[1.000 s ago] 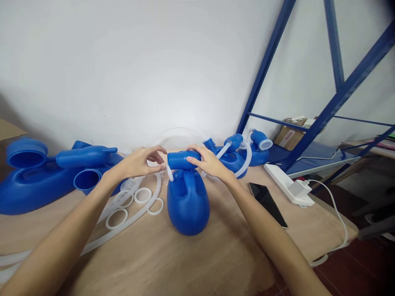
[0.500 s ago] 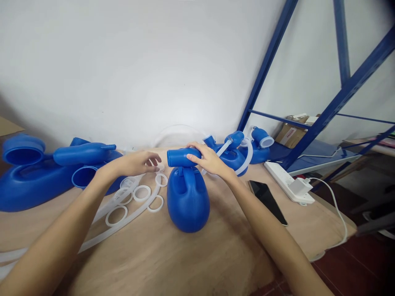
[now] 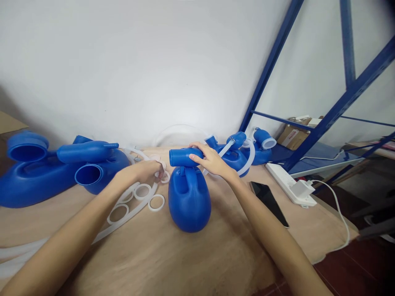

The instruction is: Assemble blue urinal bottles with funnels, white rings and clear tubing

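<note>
A blue plastic urinal bottle [image 3: 189,205] stands in front of me, its wide tubular neck [image 3: 181,157] pointing left. My right hand [image 3: 212,160] is wrapped over the right part of that neck, thumb in front. To the left, my left hand [image 3: 148,171] bends down among the translucent white rings, fingertips pinched at a white ring [image 3: 163,165]; the fingers partly hide it. Other white rings lie close by, one of them flat on the table [image 3: 156,202] beside the bottle. Translucent hoses [image 3: 131,214] run under and past my left forearm.
Several more blue bottles lie at the left [image 3: 40,181]. Others with white hoses fitted [image 3: 233,158] stand at the back right. A black phone [image 3: 269,203] and a white power strip [image 3: 288,183] with a plugged-in charger lie at the right, by a blue metal rack [image 3: 271,65].
My left hand has moved down and slightly right onto the white rings, and its fingers have closed. My right hand stays on the bottle's neck. The view has shifted slightly.
</note>
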Motion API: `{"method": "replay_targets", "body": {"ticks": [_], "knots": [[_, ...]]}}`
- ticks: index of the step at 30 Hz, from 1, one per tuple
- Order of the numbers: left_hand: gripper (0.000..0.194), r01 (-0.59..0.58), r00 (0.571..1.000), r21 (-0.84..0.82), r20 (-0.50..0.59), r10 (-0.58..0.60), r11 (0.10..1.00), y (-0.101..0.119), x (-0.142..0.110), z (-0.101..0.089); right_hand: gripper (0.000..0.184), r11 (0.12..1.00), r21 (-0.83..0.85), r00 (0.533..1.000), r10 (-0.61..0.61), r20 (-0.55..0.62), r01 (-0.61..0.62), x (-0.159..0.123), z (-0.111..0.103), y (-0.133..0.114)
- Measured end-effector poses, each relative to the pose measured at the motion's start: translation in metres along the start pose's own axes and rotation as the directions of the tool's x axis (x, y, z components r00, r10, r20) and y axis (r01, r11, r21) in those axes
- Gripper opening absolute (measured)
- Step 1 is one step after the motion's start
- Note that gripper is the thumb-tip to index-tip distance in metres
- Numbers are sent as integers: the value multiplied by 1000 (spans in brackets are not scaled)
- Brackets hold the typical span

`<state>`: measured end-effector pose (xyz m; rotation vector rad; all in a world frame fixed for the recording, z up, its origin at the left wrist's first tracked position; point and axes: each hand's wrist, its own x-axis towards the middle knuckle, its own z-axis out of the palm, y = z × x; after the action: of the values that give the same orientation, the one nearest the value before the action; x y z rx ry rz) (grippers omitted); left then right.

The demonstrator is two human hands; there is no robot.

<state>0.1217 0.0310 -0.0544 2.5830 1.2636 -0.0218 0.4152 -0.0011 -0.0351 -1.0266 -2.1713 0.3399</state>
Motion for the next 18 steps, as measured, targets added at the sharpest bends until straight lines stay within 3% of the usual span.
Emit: {"method": "replay_targets", "body": {"ticks": [3,5,7,10,14,18], "knots": [[28,24,992,0,-127,-24,1000,-9,-19,-32,38,1000,-14,1000,-4,5,5,0,0,0],[40,7,955,-128,-293,-45,992,-6,-32,-48,38,1000,-27,1000,1,11,0,0,-1,0],[46,-67,924,-306,-377,-57,950,6,-40,-55,38,1000,-27,1000,7,13,-6,0,-1,-1],[47,-148,927,-465,-372,-41,873,27,-42,-52,39,1000,-20,1000,3,9,-3,-1,-1,0],[47,-131,915,-369,-403,-32,920,30,-38,-48,40,1000,-28,1000,-1,11,1,-1,-1,0],[67,18,889,-123,-452,-72,992,16,-42,-54,42,1000,-31,1000,2,18,-1,-1,-1,1]]}}
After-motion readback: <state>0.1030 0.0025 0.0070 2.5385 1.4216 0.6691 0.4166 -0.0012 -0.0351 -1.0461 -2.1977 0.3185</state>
